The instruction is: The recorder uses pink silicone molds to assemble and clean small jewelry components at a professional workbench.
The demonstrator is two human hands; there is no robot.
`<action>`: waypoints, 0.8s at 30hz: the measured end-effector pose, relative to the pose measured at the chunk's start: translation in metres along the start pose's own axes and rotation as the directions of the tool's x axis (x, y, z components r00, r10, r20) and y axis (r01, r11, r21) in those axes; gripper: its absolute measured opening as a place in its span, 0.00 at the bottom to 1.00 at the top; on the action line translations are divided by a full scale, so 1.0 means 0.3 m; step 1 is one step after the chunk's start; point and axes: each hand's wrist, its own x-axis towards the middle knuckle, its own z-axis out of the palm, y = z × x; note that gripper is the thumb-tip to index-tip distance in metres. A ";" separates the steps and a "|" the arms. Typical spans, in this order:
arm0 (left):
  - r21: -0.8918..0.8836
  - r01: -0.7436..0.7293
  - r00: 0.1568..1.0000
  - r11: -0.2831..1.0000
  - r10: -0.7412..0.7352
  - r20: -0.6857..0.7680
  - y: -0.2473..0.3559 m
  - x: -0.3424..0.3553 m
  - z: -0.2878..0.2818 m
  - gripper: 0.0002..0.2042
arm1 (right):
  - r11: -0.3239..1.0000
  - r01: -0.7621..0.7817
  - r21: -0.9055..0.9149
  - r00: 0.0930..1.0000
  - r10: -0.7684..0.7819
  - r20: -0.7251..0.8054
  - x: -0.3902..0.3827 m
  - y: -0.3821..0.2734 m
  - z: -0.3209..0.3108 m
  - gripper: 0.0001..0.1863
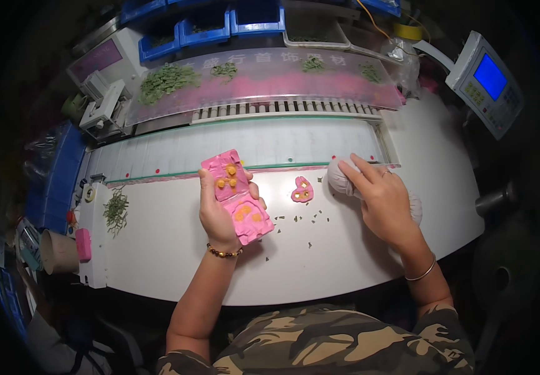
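My left hand (pixel 217 209) is closed round a pink rubber mold (pixel 229 194) whose two halves lie opened out. Orange-yellow patches show in both halves, with several rounded bumps in the upper one. Over a pale, round cloth pouch (pixel 341 177) on the table, my right hand (pixel 379 199) has its fingers curled, gripping the pouch's top. The pouch's other end pokes out past the wrist side of that hand. Between my hands lies a small pink mold piece (pixel 302 190) with openings in it.
Small green bits (pixel 298 219) are scattered on the white table (pixel 338 262). A green pile (pixel 116 209) lies at left. Behind are a glass-edged strip (pixel 238 140), a translucent sheet (pixel 251 81) bearing green piles, and blue bins (pixel 204 26). At right stands a control panel (pixel 487 84).
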 end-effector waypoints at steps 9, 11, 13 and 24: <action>0.004 0.073 0.997 0.997 -0.073 0.016 -0.001 -0.006 -0.013 0.26 | 0.968 0.208 0.143 0.974 -0.191 -0.124 0.081 -0.148 0.259 0.16; 0.006 0.069 0.997 0.998 -0.069 -0.027 0.000 -0.003 0.006 0.28 | 0.972 0.233 0.042 0.961 -0.223 -0.167 0.084 -0.145 0.298 0.15; 0.002 0.070 0.995 0.998 -0.070 -0.070 0.000 -0.006 0.018 0.29 | 0.956 0.282 -0.074 0.952 -0.289 -0.099 0.085 -0.132 0.299 0.11; 0.007 0.181 0.983 0.983 -0.181 -0.035 0.003 -0.026 0.027 0.31 | 0.969 0.186 -0.159 0.853 -0.240 -0.464 0.015 0.048 -0.032 0.12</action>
